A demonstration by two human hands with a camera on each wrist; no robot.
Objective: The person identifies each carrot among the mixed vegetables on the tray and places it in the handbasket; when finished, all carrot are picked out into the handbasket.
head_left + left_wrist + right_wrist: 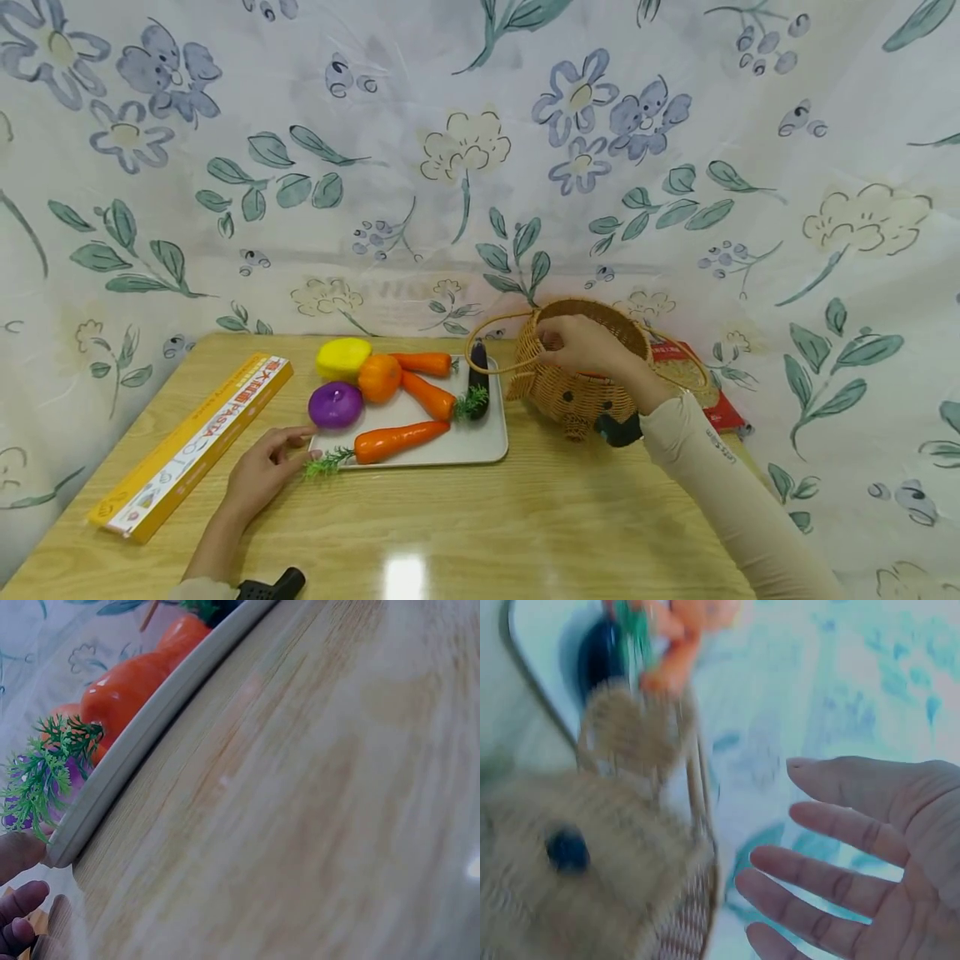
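Observation:
My left hand (264, 471) is at the left corner of a white tray (480, 450), its thumb touching the corner near a carrot's green leaves (45, 780) and its fingers loosely bent. On the tray lie several orange carrots (401, 442), an eggplant (477, 379), a yellow lemon-like piece (343, 359), an orange pumpkin-like piece (379, 378) and a purple onion-like piece (335, 405). To the right, my right hand (581, 343) is over a wicker basket (547, 396) with an animal face. In the right wrist view its fingers (817, 862) are spread, with nothing in them.
A long yellow pasta box (191, 450) lies left of the tray. Behind the basket sits a red packet (723, 412). The basket's loop handle (480, 327) sticks out to the left. A floral curtain (420, 200) hangs behind the wooden table (450, 533).

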